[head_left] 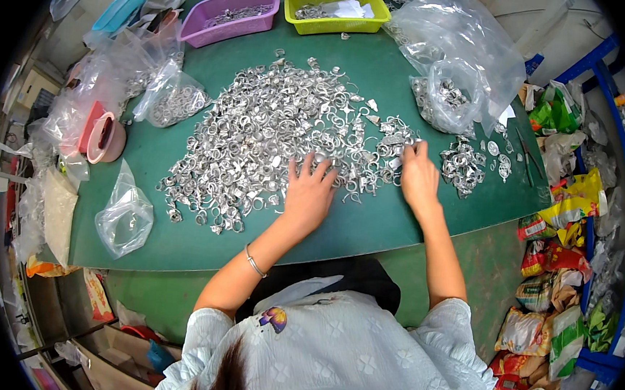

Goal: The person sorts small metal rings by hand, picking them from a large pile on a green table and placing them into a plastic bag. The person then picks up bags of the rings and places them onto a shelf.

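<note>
Left hand [308, 193] rests flat, fingers spread and grip released, on the near edge of the large heap of silver metal rings [281, 131], which spreads away from it and to its left across the green table [368, 228]. Right hand [420, 175] has its fingertips pinched among rings at the heap's right edge; what the grip holds cannot be told. Just right of it lies a small sorted pile [462, 166].
</note>
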Tool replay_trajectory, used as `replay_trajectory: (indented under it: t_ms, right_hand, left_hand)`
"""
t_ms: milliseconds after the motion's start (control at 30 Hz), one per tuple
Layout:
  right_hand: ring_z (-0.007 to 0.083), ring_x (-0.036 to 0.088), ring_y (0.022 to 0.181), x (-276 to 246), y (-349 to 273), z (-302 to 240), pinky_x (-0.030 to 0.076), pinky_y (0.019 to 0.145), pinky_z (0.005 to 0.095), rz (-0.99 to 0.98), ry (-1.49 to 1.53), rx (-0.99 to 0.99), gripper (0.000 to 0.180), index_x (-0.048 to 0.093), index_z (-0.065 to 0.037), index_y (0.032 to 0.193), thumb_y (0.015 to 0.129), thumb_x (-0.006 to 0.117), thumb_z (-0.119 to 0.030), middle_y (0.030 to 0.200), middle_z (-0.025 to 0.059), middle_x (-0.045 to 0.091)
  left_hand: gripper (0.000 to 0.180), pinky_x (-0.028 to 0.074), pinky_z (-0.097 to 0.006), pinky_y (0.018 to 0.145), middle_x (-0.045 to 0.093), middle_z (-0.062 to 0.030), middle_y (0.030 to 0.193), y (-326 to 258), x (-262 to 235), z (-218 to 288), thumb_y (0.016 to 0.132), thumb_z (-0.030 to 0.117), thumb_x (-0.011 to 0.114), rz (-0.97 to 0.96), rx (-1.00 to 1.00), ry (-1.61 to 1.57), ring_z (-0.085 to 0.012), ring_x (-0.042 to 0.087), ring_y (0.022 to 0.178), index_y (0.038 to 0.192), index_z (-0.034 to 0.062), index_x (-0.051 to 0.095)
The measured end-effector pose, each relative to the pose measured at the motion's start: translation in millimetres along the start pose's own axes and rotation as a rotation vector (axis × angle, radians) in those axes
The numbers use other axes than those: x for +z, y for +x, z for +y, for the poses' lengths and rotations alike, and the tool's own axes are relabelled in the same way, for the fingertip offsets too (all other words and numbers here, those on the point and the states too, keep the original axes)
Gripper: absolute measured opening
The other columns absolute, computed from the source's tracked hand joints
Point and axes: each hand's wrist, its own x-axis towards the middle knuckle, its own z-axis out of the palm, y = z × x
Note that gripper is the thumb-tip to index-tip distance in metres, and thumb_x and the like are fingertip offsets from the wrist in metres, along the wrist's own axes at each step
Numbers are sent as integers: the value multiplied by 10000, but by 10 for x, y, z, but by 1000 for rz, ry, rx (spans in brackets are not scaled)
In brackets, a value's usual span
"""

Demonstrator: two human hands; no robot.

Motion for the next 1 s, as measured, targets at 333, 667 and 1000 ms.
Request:
replay_trajectory:
  t_ms: [333,667,1000]
  right_hand:
    - [329,606,768,-213,-438,-493,490,616,416,-101,294,-277,346,556,-59,1099,775,490,43,1088,137,528]
    - [318,599,670,-265,-252,-450,458,583,418,33,383,-61,276,622,-57,991,788,661,-239,872,120,581]
    - [218,524,551,-217,-219,-405,430,554,334,-92,768,114,210,593,-47,992,792,619,-109,867,85,575]
  left_hand:
    - [335,242,-601,1010,443,-88,1274,-279,-126,-59,800,111,595,-25,-20,-52,-340,328,1257,1134,95,565]
    - [291,263,-536,1033,415,-151,1283,-416,-166,-13,796,63,586,123,-78,-334,-374,355,1222,1083,25,553]
    - [297,384,-440,945,451,-192,1214,-618,-259,73,764,-21,594,275,-119,-569,-385,433,1149,1058,-2,550]
